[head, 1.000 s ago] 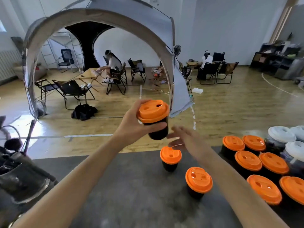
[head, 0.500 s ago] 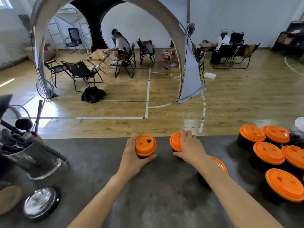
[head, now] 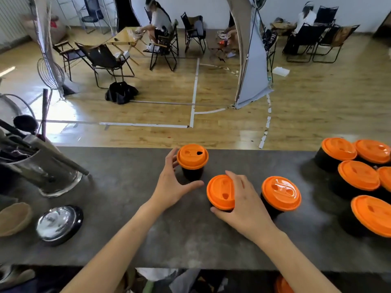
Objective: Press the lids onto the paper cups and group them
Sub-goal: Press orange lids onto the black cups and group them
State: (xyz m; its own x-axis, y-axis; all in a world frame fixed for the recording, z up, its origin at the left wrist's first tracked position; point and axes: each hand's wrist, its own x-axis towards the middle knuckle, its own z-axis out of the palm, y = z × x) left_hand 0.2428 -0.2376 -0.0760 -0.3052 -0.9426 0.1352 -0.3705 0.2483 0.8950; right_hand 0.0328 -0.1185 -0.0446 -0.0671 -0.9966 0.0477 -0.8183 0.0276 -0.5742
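Right hand on the middle cup; the group lies to its right.

Your right hand (head: 243, 205) grips the middle cup (head: 221, 192), fingers over its orange lid, thumb on the near rim; the cup tilts left, not upright. The grouped cups (head: 358, 175) sit well apart at the counter's (head: 127, 208) right end, with a single lidded cup (head: 281, 193) between, just beside your hand. So the move runs rightward, and the right hand is nearer. Your left hand (head: 172, 185) is spread wide and holds nothing, thumb and fingers bracketing the far cup (head: 192, 157), which stands upright near the back edge. Versus half a second ago: left hand has let go of that cup; right hand has dragged its cup nearer you.
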